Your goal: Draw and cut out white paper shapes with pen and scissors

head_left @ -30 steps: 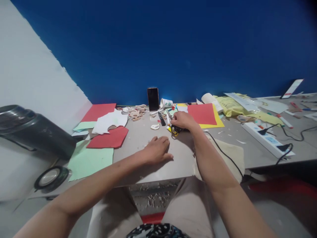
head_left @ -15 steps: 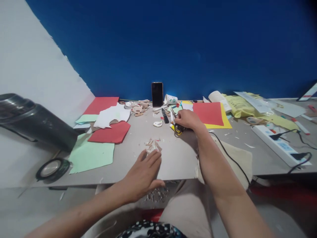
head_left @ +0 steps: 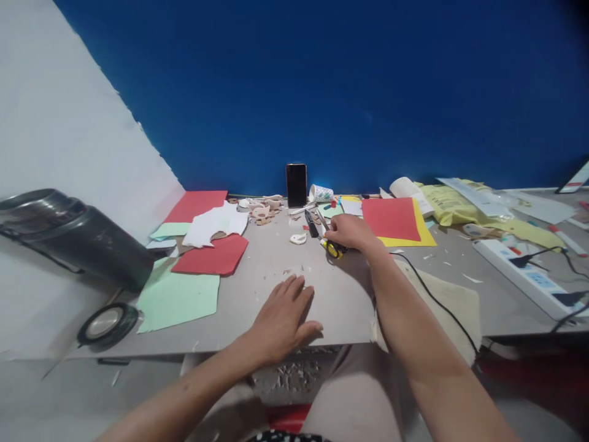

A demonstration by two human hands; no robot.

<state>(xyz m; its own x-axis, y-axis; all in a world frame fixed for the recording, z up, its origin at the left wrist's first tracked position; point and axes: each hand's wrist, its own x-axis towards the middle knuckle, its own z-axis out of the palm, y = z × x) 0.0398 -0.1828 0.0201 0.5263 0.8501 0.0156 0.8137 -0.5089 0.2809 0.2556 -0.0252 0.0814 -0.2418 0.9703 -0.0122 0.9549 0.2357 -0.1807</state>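
Note:
My left hand point(head_left: 281, 319) lies flat on the grey table point(head_left: 257, 288) near its front edge, fingers stretched out and holding nothing. A few small paper scraps point(head_left: 294, 270) lie just beyond its fingertips. My right hand point(head_left: 352, 232) is farther back, closed on the yellow-and-black handles of a pair of scissors point(head_left: 332, 248). A black marker point(head_left: 311, 224) and a small white cut-out point(head_left: 298, 239) lie just left of that hand.
Red paper point(head_left: 212, 256), green paper point(head_left: 179, 296) and white paper point(head_left: 216, 224) lie left. A red-on-yellow sheet point(head_left: 393, 220), a phone point(head_left: 296, 184) against the blue wall, a paper cup point(head_left: 321, 193), a power strip point(head_left: 529, 273) with cables, a black cylinder point(head_left: 69, 236) and a tape roll point(head_left: 107, 321).
My left hand slid back from the table's middle to the front edge, sweeping paper scraps off, then moved forward a little. My right hand stayed on the scissors.

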